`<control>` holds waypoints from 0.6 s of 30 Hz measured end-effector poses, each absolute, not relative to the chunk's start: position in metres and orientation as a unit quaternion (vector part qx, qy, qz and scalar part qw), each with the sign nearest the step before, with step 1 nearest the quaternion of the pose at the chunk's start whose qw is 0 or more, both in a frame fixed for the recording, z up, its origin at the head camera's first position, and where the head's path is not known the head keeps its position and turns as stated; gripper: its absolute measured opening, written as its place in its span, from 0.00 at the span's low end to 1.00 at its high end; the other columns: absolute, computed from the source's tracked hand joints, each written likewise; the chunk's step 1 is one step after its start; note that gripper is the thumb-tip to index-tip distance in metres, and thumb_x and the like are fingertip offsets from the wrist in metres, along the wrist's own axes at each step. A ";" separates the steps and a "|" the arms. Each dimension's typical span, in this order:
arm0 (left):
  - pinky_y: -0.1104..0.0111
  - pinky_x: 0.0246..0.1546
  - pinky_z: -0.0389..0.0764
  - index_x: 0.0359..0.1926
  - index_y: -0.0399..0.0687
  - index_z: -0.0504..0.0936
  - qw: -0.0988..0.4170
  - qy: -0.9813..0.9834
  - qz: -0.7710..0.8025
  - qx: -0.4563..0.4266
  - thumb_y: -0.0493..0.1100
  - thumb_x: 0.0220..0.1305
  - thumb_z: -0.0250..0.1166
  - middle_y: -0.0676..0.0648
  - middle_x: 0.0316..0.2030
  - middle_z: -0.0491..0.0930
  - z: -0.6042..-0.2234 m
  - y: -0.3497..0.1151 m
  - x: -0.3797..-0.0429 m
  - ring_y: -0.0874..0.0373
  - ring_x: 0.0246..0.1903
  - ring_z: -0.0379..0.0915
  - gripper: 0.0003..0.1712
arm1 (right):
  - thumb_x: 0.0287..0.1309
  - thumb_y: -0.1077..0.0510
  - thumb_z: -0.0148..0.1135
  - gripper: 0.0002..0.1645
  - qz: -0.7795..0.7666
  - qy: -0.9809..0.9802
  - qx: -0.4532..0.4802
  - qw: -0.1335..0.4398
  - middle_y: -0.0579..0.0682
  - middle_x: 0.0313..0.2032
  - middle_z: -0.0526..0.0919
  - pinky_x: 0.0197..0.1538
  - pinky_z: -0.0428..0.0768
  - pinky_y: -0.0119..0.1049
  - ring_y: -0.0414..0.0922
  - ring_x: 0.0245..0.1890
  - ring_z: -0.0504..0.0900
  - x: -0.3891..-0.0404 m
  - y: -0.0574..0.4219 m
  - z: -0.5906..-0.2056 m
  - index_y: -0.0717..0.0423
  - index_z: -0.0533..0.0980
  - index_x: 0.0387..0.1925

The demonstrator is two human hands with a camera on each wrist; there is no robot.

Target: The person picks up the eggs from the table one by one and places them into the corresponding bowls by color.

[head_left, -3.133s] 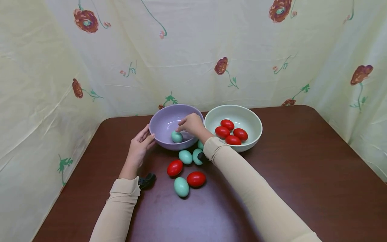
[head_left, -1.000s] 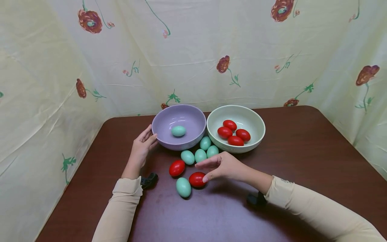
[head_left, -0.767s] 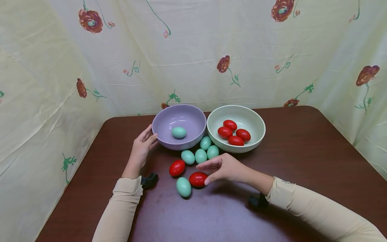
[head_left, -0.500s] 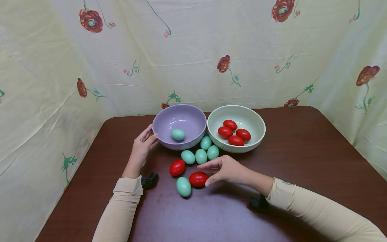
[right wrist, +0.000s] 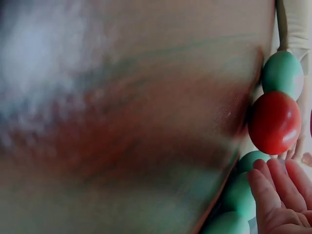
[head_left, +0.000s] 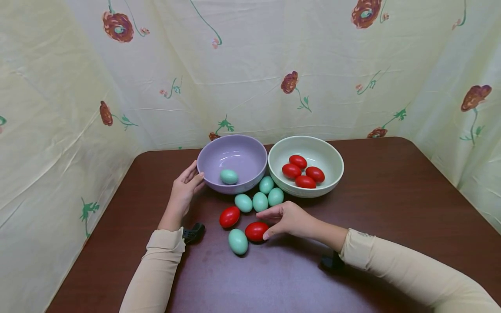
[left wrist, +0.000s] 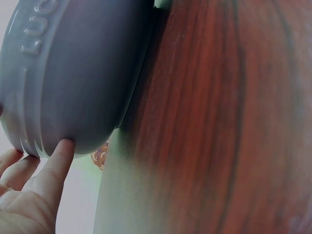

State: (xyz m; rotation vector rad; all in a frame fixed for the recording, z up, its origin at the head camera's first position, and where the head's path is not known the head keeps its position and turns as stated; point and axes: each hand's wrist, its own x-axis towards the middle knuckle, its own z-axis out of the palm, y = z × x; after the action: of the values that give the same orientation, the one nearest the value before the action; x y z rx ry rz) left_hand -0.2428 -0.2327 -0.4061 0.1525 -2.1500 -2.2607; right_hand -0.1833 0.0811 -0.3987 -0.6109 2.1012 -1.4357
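My left hand (head_left: 183, 193) rests against the left side of the purple bowl (head_left: 250, 158), fingers spread along its outer wall; in the left wrist view the thumb (left wrist: 58, 161) touches the grey-looking bowl wall. A single green egg (head_left: 228, 176) lies in that bowl. My right hand (head_left: 293, 220) is low over the table at the right of a red egg (head_left: 256, 231), thumb at its near end and fingers above it. In the right wrist view a gap shows between my fingers (right wrist: 287, 183) and the red egg. Another red egg (head_left: 229, 217) and a green egg (head_left: 238, 241) lie beside it.
The pale green bowl (head_left: 332, 167) holds several red eggs (head_left: 291, 171) and stands against the purple one. Several green eggs (head_left: 260, 202) cluster in front of both bowls. A floral curtain (head_left: 242, 87) hangs behind the brown table (head_left: 391, 195).
My right hand has let go of the green egg in the purple bowl and moved down to the red egg. That green egg has rolled about in the bowl. My left hand stays put.
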 end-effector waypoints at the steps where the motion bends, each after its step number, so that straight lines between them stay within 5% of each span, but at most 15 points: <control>1: 0.62 0.55 0.73 0.70 0.52 0.58 0.009 -0.689 -0.723 0.049 0.40 0.64 0.58 0.47 0.70 0.56 -0.406 -0.233 -0.243 0.54 0.66 0.58 0.34 | 0.41 0.57 0.75 0.31 -0.526 0.779 -0.225 0.258 0.50 0.45 0.84 0.56 0.77 0.41 0.48 0.53 0.79 -0.184 0.080 -0.399 0.59 0.78 0.51; 18: 0.62 0.56 0.72 0.69 0.54 0.59 0.005 -0.691 -0.721 0.049 0.41 0.64 0.59 0.48 0.70 0.56 -0.408 -0.233 -0.243 0.55 0.66 0.57 0.34 | 0.40 0.56 0.75 0.23 -0.491 0.810 -0.210 0.242 0.48 0.35 0.87 0.40 0.81 0.27 0.39 0.39 0.81 -0.185 0.075 -0.403 0.54 0.83 0.43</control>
State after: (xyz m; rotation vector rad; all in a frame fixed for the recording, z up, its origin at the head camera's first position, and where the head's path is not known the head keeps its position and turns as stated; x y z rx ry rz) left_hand -0.2434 -0.2331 -0.4075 0.1534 -2.1635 -2.2584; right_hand -0.1846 0.0751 -0.4033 -0.5735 2.2159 -1.3417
